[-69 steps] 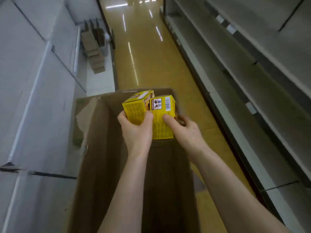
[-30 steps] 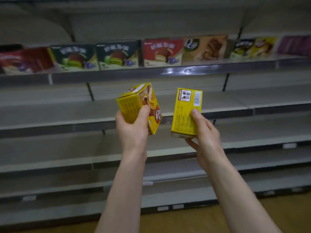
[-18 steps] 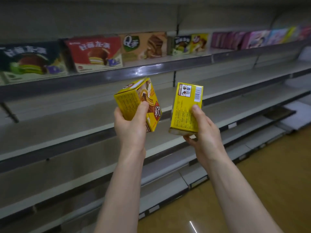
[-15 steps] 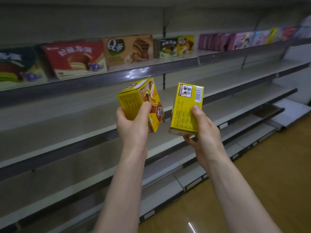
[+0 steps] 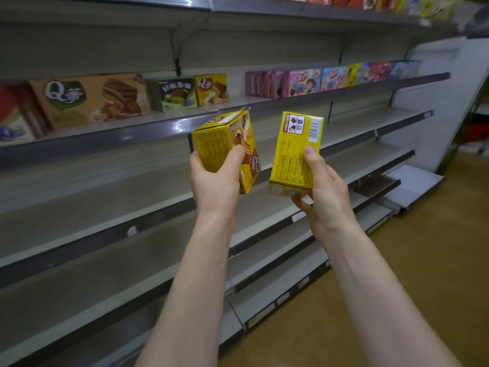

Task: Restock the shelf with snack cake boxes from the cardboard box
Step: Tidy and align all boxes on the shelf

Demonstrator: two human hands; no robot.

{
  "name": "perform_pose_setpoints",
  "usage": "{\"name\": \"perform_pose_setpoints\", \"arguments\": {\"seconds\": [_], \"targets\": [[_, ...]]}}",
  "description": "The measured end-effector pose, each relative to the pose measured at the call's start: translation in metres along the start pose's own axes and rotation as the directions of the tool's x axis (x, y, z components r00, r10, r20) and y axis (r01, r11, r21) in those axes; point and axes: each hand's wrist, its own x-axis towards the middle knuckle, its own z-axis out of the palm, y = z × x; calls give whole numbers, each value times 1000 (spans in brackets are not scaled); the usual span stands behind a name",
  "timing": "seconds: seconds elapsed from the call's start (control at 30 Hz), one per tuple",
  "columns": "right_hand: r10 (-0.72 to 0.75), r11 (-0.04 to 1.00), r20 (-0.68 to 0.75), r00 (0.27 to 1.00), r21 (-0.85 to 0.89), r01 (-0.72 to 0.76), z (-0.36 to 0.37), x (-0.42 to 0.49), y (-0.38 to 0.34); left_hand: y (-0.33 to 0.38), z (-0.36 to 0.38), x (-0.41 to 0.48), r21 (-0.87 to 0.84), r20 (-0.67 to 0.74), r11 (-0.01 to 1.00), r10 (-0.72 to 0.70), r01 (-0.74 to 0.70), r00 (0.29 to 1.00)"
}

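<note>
My left hand (image 5: 215, 182) grips a yellow snack cake box (image 5: 225, 144), tilted so its printed front faces right. My right hand (image 5: 324, 189) holds a second yellow box (image 5: 295, 148) upright, with the barcode side toward me and my thumb across it. Both boxes hang in the air in front of the grey shelf (image 5: 148, 129) that carries stock. On that shelf stands a matching yellow box (image 5: 211, 88), just above and behind the box in my left hand. The cardboard box is out of view.
The stocked shelf also holds a wide tan cake box (image 5: 90, 99), a green-labelled box (image 5: 176, 94) and pink and purple boxes (image 5: 301, 80) to the right. Several bare grey shelves (image 5: 105, 197) run below. Wooden floor (image 5: 423, 260) lies at the right.
I lifted both yellow boxes out of the cardboard box and turned to the shelves. Since then the view has slid right along the aisle, and the matching yellow box now stands right behind my hands.
</note>
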Motion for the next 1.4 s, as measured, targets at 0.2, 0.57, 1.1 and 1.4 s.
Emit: {"name": "perform_pose_setpoints", "arguments": {"seconds": [0.2,0.57,1.1,1.4], "targets": [[5,1000,7,1000,10,-5,-38,45,-10,-19,52,8,18,13,1000,6,-7,1000],[-31,999,169,985,-23,35,-16,150,-19,-28,104,85,-10,-31,997,74,-74,997],[-149,950,362,920,-207,236,83,316,-65,4,135,250,83,-100,986,151,-143,983],[-164,920,507,846,-231,316,131,374,-79,27,141,299,147,-211,987,98,-68,972]]}}
